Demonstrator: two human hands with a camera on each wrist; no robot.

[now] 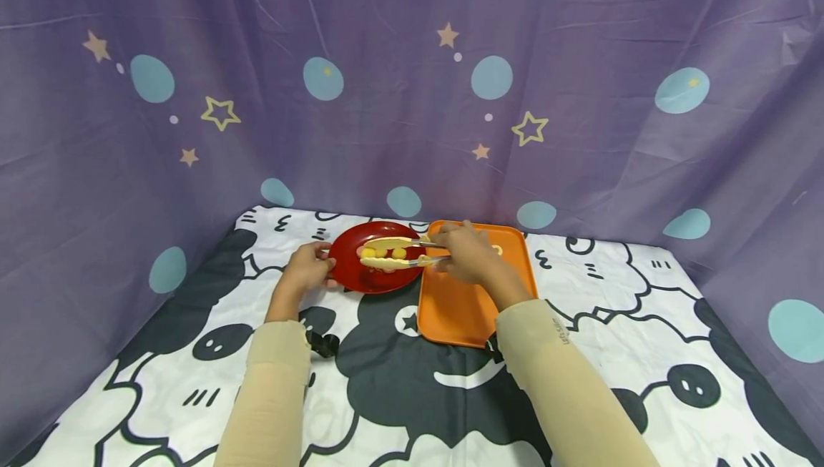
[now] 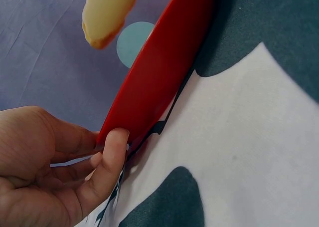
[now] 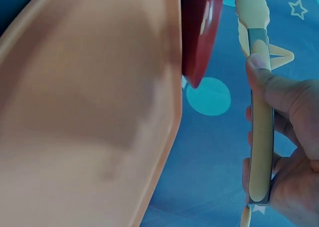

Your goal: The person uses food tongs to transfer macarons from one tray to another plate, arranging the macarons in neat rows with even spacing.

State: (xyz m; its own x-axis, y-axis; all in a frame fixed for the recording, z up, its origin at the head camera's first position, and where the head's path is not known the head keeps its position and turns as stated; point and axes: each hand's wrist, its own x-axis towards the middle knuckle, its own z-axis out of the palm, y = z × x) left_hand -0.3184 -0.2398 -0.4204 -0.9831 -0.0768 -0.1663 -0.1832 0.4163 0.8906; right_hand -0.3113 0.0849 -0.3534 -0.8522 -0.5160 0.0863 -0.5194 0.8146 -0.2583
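My left hand (image 1: 309,267) pinches the left rim of a round red plate (image 1: 350,277), fingers on both sides of the edge in the left wrist view. Several small yellow round pieces (image 1: 399,254) lie on the plate. Metal-handled tongs (image 3: 260,137) with cream, scalloped tips are gripped in my right hand (image 1: 473,254), its thumb lying along one handle. Pointing left, the tongs reach over the plate with their tips apart, the yellow pieces showing between them in the head view. One cream tip (image 2: 107,15) also appears above the plate in the left wrist view.
An orange tray (image 1: 457,310) lies right of the plate, beneath my right hand and forearm; the plate's right rim meets its left edge. A black-and-white cartoon cloth (image 1: 386,367) covers the table. Behind it hangs a purple curtain (image 1: 399,145) with stars and blue dots.
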